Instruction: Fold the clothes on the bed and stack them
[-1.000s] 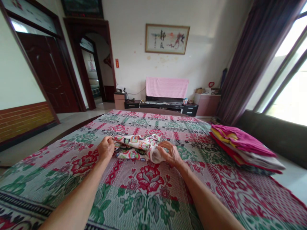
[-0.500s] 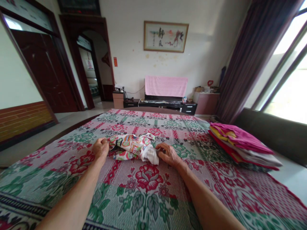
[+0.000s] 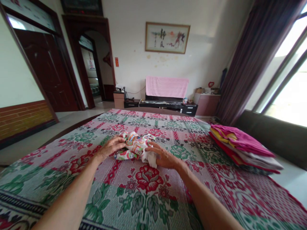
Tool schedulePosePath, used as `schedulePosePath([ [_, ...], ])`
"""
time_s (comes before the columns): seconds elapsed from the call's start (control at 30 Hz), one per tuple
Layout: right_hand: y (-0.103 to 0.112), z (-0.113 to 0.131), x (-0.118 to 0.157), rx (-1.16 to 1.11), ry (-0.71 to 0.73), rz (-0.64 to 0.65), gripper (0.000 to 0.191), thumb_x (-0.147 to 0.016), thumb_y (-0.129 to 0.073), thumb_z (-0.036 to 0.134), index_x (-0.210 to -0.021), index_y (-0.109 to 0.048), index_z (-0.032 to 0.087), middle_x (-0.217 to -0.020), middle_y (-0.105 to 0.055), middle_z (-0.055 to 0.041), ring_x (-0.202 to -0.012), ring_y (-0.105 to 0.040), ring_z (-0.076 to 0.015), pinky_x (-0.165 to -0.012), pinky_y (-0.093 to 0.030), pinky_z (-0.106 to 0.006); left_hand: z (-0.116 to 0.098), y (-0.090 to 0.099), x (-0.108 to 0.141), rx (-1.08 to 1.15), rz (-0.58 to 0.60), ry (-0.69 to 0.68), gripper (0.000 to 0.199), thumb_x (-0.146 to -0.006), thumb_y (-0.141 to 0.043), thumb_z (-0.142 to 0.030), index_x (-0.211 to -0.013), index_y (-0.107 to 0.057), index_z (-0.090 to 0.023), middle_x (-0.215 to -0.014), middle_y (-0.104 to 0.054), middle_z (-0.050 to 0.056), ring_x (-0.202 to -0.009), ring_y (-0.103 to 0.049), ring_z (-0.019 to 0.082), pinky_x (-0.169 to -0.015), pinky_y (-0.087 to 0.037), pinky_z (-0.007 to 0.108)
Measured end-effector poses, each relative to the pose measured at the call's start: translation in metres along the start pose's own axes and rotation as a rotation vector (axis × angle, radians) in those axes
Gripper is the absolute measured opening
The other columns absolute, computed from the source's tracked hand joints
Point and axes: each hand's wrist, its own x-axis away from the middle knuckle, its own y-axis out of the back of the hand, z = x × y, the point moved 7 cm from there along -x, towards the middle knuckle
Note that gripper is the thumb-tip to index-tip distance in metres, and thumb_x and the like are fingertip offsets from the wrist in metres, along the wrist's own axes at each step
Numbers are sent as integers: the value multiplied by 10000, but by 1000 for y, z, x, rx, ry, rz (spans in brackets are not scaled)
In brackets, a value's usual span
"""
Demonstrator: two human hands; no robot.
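A small white cloth garment with a colourful print (image 3: 135, 144) lies crumpled on the flowered cover (image 3: 148, 195). At its left end is my left hand (image 3: 111, 147), its fingers bent over the fabric and pressed together on it. My right hand (image 3: 163, 156) grips the right part, with the fingertips on the print and a plain white piece hanging beneath them. The garment's underside is hidden.
On the right edge of the cover sits a stack of folded clothes (image 3: 242, 143), pink on top. Behind the table stand a black low cabinet (image 3: 189, 109) and a pink cloth (image 3: 166, 86) over a screen. A dark sofa back (image 3: 275, 137) runs along the right.
My left hand has moved right, folding the garment's left end inward. My right hand has shifted slightly left onto the fabric. The garment is now shorter and more bunched.
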Motion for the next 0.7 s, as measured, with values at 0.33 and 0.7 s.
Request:
schedulePosePath([
  [0.33, 7, -32, 0, -53, -370, -325, 161, -747, -520, 210, -738, -679, 187, -673, -641, 5, -630, -574, -131, -622, -463, -239, -23, -28, -5, -417, 81, -140, 134, -610, -601, -272, -689, -704, -237, -867, -652, 26, -827, -597, 191, -788, -468, 283],
  [0.7, 20, -71, 16, -952, -626, -517, 423, -651, -667, 587, -699, -554, 182, -578, -613, -20, -481, -559, -119, -484, -477, -235, -24, -10, -28, 252, -160, 144, 490, -662, -651, -421, -1062, -671, -139, -887, -733, 65, -794, -682, 225, -702, -534, 327],
])
